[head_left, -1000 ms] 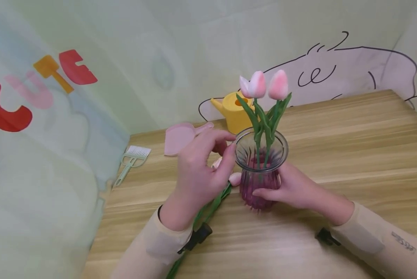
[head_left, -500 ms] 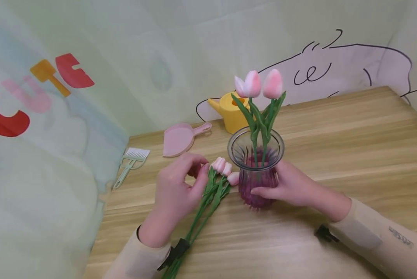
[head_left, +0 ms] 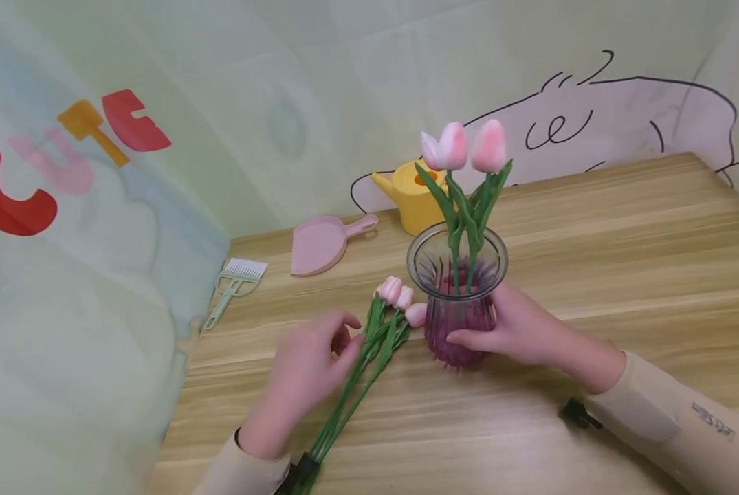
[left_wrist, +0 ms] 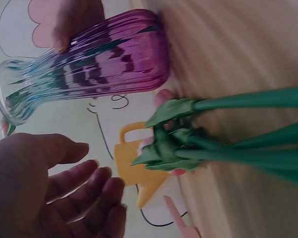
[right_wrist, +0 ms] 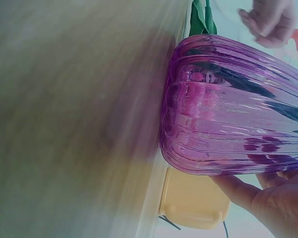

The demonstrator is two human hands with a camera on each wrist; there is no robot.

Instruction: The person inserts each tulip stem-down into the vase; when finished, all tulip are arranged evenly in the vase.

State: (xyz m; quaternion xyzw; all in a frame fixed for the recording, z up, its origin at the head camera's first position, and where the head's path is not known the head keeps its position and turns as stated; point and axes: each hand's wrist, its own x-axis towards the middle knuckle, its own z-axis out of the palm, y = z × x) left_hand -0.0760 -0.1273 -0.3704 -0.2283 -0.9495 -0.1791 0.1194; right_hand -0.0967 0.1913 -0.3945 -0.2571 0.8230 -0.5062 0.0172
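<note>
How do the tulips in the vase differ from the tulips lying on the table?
The vase tulips stand upright; the table tulips lie down. The vase tulips are in the vase; the table tulips are outside it, near the left hand. Both have pinkish blooms and green leaves.

left grip [head_left: 309, 359] from vase rim [head_left: 458, 298] down beside loose tulips [head_left: 384, 350]

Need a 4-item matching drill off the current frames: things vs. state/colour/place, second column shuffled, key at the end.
Things:
1. vase
2. watering can
3. dustpan
4. loose tulips

Descriptions:
A. pink, with a handle
B. lying beside the left hand
C. gripped by the right hand
D. yellow, with a spout

Pairs: 1-C, 2-D, 3-A, 4-B
</note>
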